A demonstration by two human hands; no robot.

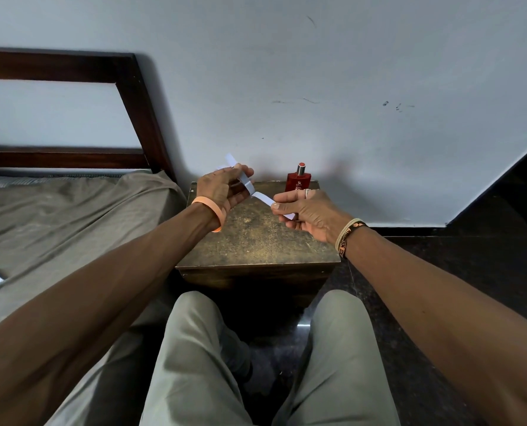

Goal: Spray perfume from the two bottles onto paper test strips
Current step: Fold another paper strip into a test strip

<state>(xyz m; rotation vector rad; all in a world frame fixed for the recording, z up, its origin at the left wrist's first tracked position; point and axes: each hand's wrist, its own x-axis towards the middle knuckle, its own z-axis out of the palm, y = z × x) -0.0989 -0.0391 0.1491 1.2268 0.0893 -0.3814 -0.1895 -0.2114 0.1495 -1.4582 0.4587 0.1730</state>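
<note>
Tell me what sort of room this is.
Likely a bedroom: a bed with a dark wooden headboard beside a small wooden table holding a red perfume bottle.

Worn wooden side table (256,241), red perfume bottle (298,179) upright at its back edge

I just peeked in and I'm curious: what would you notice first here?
Two hands stand out in the middle: the left hand grips thin white paper strips, and the right hand pinches a single white strip. Behind the right hand, a small red perfume bottle with a silver neck stands at the back of the worn brown wooden table.
</note>
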